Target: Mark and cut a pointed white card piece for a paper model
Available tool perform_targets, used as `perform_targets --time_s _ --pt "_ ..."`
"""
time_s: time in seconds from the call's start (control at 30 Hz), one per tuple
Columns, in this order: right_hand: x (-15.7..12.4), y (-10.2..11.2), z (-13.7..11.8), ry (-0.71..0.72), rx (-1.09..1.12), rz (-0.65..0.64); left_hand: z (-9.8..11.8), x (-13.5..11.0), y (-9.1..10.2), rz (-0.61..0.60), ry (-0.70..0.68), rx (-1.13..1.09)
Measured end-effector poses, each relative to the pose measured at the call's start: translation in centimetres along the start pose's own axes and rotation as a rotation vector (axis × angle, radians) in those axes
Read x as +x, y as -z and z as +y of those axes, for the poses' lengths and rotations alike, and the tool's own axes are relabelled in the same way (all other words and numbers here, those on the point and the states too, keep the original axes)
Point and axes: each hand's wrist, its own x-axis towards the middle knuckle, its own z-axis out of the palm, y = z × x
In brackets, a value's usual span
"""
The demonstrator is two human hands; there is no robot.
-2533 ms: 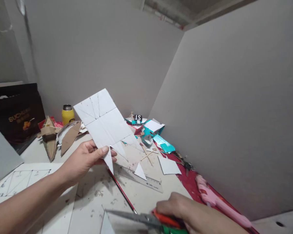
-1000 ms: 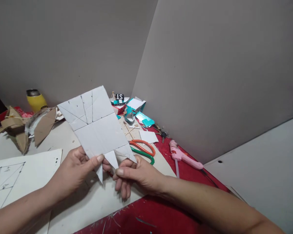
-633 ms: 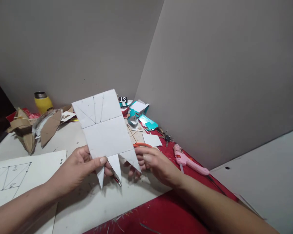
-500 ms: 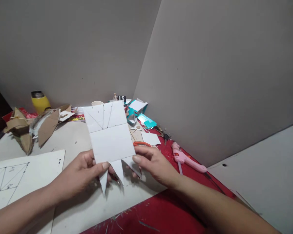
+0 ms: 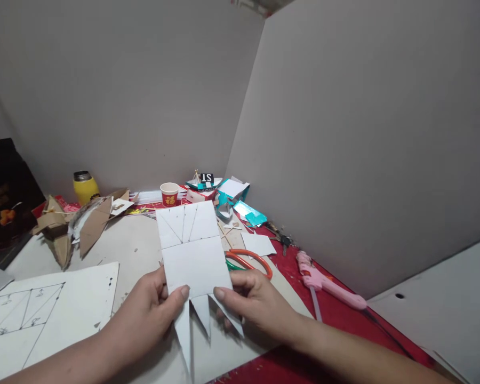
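Between my two hands I hold up a white card cut-out. Its lower edge is cut into pointed strips that hang down, and dark pen lines mark its upper part. My left hand pinches the lower left corner, thumb in front. At the lower right, my right hand grips the card with its thumb on the front and fingers behind. Just beyond my right hand lie scissors with orange handles, partly hidden by the card and hand.
A sheet with drawn lines lies at left. Cardboard pieces, a yellow bottle, and a paper cup stand behind. Teal card scraps, keys and a pink glue gun lie at right.
My view has shifted, so the table sits lower and the whole cup shows. The card stays in both hands, its left pointed strip now turned more toward me. More of the scissors' handles shows.
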Motion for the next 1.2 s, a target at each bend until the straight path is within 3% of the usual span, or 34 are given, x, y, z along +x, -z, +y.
perform_targets --time_s 0.17,0.37,0.57,0.63,0.8,0.87,1.03,1.2 --pt "0.2 0.5 -0.7 0.071 -0.060 0.116 0.1 -0.2 -0.3 -0.021 0.033 0.001" --pt "-0.3 -0.8 0.2 0.087 -0.055 0.159 -0.7 0.2 -0.8 0.005 0.014 0.059" --pt "-0.4 -1.7 0.8 0.292 -0.451 0.279 -1.8 0.3 -1.4 0.163 -0.044 0.192" --pt "-0.4 -1.7 0.7 0.268 -0.393 0.261 -1.8 0.2 -1.4 0.120 -0.009 0.150" --pt "-0.3 -1.4 -0.1 0.030 0.140 0.091 -0.7 0.2 -0.6 -0.033 0.071 -0.045" --pt "-0.2 -1.1 -0.3 -0.014 0.254 0.018 -0.4 0.4 0.1 -0.046 0.078 -0.068" --pt "-0.1 -0.8 0.1 -0.062 0.294 -0.115 -0.5 1.1 1.5 0.108 0.128 -0.178" --pt "-0.1 -0.8 0.5 -0.107 0.245 -0.077 -0.7 1.3 1.4 0.122 0.153 -0.232"
